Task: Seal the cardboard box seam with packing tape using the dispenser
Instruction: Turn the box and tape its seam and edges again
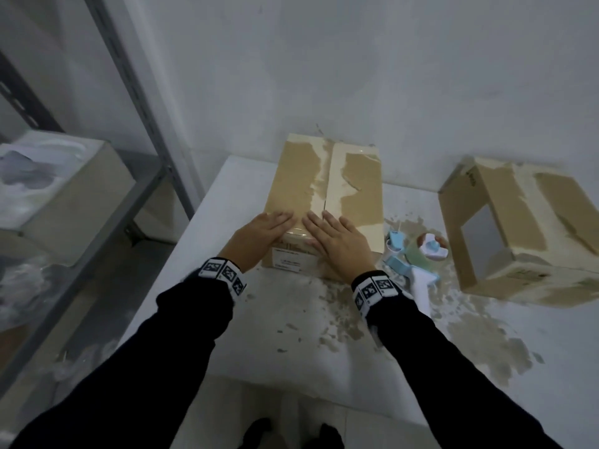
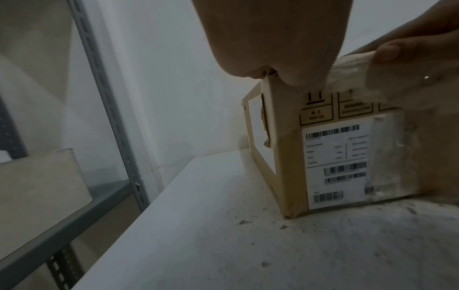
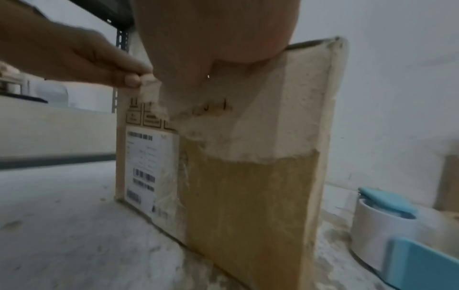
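the brown cardboard box [image 1: 324,202] stands on the white table [image 1: 291,345], its seam [image 1: 326,176] facing up; press both flaps level before taping. left hand [image 1: 259,236] and right hand [image 1: 337,239] lie flat, fingers straight, grasping nothing; the blue-and-white tape dispenser [image 1: 418,257] lies just right of the box

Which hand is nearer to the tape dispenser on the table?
Right. The right hand rests on the box just beside the tape dispenser; the left hand lies farther away, on the box's other side.
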The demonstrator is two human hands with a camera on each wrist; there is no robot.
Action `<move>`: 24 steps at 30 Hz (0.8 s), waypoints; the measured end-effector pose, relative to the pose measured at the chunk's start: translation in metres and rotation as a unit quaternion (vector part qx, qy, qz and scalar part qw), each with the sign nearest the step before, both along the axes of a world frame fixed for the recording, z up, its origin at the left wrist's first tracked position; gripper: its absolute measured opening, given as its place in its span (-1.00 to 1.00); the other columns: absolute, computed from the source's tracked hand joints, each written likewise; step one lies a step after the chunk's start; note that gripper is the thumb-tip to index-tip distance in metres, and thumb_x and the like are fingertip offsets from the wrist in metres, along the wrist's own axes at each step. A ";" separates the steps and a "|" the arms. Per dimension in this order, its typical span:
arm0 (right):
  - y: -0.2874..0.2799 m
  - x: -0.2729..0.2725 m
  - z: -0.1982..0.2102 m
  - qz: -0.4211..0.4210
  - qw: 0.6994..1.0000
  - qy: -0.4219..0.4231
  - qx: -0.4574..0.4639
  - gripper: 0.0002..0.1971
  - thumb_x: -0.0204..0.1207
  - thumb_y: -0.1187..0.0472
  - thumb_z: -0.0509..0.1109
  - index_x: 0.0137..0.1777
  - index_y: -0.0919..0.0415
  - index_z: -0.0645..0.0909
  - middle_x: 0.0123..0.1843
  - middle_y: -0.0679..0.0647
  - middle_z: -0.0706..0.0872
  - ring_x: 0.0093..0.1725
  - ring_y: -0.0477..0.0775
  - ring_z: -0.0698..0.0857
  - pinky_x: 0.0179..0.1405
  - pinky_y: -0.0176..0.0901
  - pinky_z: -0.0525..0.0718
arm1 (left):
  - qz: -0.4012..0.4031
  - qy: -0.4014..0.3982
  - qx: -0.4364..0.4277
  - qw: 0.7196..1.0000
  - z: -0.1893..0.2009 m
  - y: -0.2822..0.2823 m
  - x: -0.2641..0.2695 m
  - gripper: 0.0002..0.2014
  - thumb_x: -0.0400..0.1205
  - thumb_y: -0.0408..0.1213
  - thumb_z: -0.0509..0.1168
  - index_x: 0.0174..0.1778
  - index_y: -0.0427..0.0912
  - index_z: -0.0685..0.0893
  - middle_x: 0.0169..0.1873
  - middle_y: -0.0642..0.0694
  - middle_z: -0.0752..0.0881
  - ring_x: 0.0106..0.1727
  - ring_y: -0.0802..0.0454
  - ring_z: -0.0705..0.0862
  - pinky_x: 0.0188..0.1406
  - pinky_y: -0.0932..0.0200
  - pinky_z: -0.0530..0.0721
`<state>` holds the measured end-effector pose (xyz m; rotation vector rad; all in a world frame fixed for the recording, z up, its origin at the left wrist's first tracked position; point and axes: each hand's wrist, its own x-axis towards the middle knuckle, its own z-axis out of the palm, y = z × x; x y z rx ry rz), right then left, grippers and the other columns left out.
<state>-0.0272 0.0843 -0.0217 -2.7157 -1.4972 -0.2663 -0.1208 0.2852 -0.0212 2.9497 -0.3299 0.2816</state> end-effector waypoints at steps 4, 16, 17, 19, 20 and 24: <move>0.015 -0.013 0.005 -0.025 1.000 0.000 0.009 -0.45 0.58 -0.10 0.03 0.35 0.16 0.66 0.35 0.05 0.71 0.29 0.11 0.72 0.19 0.13 0.68 | -0.011 -0.030 -0.022 0.999 -0.005 0.000 -0.002 -0.54 0.57 -0.52 0.12 0.42 -0.28 0.51 0.39 -0.23 0.57 0.36 -0.18 0.59 0.27 -0.12 0.57; 0.001 -0.010 0.007 -0.079 0.995 0.029 -0.051 -0.33 0.71 -0.15 -0.24 0.43 0.19 0.58 0.43 0.12 0.64 0.37 0.15 0.66 0.26 0.15 0.64 | -0.023 -0.073 -0.031 0.997 -0.013 0.009 0.000 -0.57 0.62 -0.32 0.03 0.39 -0.22 0.56 0.36 -0.16 0.61 0.35 -0.08 0.61 0.31 -0.06 0.55; -0.013 -0.006 0.006 -0.085 0.996 0.017 -0.038 -0.31 0.71 -0.16 -0.27 0.45 0.17 0.56 0.44 0.12 0.63 0.38 0.19 0.65 0.27 0.19 0.63 | -0.028 -0.085 -0.036 0.995 -0.014 0.008 0.001 -0.57 0.62 -0.32 0.03 0.38 -0.22 0.57 0.35 -0.16 0.62 0.34 -0.09 0.62 0.31 -0.06 0.54; -0.035 -0.002 0.004 -0.089 0.995 0.013 -0.032 -0.31 0.72 -0.17 -0.29 0.48 0.15 0.53 0.47 0.12 0.61 0.40 0.24 0.63 0.29 0.22 0.60 | -0.036 -0.114 -0.045 0.992 -0.016 0.005 0.002 -0.58 0.61 -0.34 0.05 0.35 -0.24 0.59 0.32 -0.17 0.64 0.33 -0.09 0.63 0.30 -0.08 0.56; -0.039 -0.001 0.003 -0.089 0.995 0.016 -0.036 -0.33 0.73 -0.16 -0.29 0.50 0.14 0.49 0.48 0.12 0.59 0.40 0.24 0.62 0.30 0.21 0.60 | -0.034 -0.130 -0.050 0.990 -0.017 0.004 0.003 -0.59 0.60 -0.35 0.06 0.34 -0.24 0.61 0.31 -0.16 0.65 0.32 -0.09 0.64 0.29 -0.07 0.58; -0.034 -0.001 0.002 -0.088 0.995 0.034 -0.033 -0.42 0.73 -0.16 -0.30 0.57 0.05 0.28 0.51 0.09 0.56 0.44 0.23 0.59 0.33 0.21 0.57 | -0.027 -0.165 -0.050 0.985 -0.016 0.002 0.003 -0.58 0.57 -0.39 0.07 0.31 -0.24 0.63 0.28 -0.15 0.68 0.28 -0.08 0.67 0.30 -0.03 0.56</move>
